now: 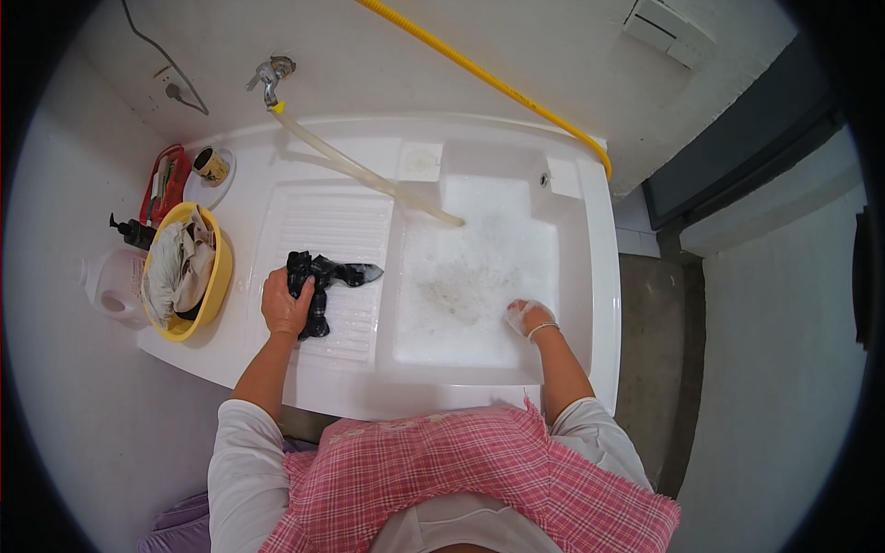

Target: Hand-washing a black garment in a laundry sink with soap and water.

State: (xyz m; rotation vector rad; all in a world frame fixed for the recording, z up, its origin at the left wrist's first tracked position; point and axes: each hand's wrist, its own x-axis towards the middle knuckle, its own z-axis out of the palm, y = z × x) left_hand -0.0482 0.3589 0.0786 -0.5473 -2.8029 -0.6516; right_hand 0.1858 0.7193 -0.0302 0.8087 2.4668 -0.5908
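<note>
On the ribbed washboard [346, 231] of a white laundry sink, my left hand [285, 304] grips a wet, bunched black cloth [317, 297] with faint checks. One end of the cloth stretches right, with suds at its tip. My right hand [531, 316], wearing a bracelet, is at the right side of the foam-filled basin [477, 276]; suds cover its fingers, so whether it holds anything is hidden. A clear hose [373, 181] runs from the wall tap [268, 79] into the foam.
Left of the washboard stands a yellow basin [222, 276] with light cloths [181, 266]. Around it are a black pump bottle [135, 231], a translucent jug [117, 283], a red basket [169, 183] and a can [211, 166] on a white dish. A yellow hose [484, 72] hangs behind the sink.
</note>
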